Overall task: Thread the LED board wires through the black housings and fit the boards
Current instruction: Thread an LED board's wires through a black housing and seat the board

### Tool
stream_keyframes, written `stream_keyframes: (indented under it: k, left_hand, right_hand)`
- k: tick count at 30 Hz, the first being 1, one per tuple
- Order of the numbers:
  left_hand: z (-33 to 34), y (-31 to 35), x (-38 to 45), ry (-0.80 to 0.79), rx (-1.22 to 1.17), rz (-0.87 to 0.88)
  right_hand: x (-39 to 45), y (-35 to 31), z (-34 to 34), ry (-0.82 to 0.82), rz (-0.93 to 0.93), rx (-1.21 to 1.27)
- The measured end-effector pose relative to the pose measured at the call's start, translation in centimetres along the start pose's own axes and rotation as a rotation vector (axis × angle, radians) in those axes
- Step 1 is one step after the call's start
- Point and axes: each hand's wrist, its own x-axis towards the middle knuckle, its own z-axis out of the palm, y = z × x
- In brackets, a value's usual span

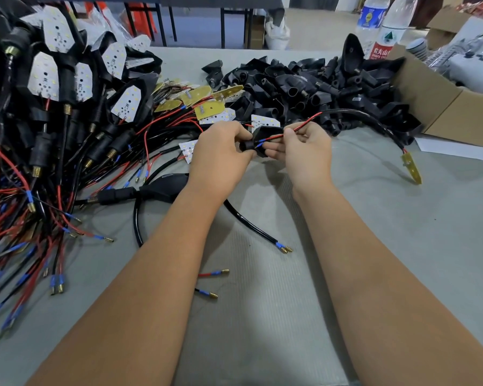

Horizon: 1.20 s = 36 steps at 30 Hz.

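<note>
Counter point(262, 316): grey ribbed cloth.
Left hand point(221, 151): grips black housing point(258, 142).
Right hand point(307, 151): pinches red-black wires point(304, 124) entering it.
Around: matte housing pile point(304, 87) behind; wired boards point(48, 87) left; cardboard box point(441, 107) right.

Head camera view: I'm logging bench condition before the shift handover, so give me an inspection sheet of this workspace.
Surface: grey table, bare in front of the person.
Job's things: black housing held between both hands; red and black wires run through it; their yellow LED board rests on the table at right.
Clutter: finished assemblies heaped at left; empty housings piled at the far side.
Grippers: left hand grips the housing's neck; right hand pinches the wires with its fingers.
Cables: loose leads spread at left.
Surroundings: cardboard box, two plastic bottles.
</note>
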Motion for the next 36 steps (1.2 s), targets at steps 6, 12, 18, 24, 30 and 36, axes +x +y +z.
stream_keyframes:
  k: [6, 12, 18, 24, 30, 36]
  left_hand:
    - [0.0, -0.2, 0.0, 0.024, -0.079, -0.038]
    - [-0.2, 0.1, -0.1, 0.051, -0.309, -0.075]
    - [-0.3, 0.4, 0.0, 0.022, -0.571, -0.084]
    - [-0.1, 0.7, 0.3, -0.019, -1.022, -0.369]
    - [0.1, 1.0, 0.1, -0.218, -1.098, -0.298]
    - [0.4, 1.0, 0.1, -0.294, -1.028, -0.295]
  right_hand:
    - [-0.4, -0.5, 0.1, -0.12, 0.061, 0.169]
    - [-0.6, -0.4, 0.1, -0.186, 0.096, 0.103]
    - [-0.8, -0.4, 0.0, -0.22, 0.035, -0.062]
    - [-0.8, -0.9, -0.2, -0.255, 0.122, 0.152]
    - [-0.6, -1.0, -0.3, -0.325, 0.156, 0.213]
    - [-0.4, -0.8, -0.4, -0.366, 0.156, 0.144]
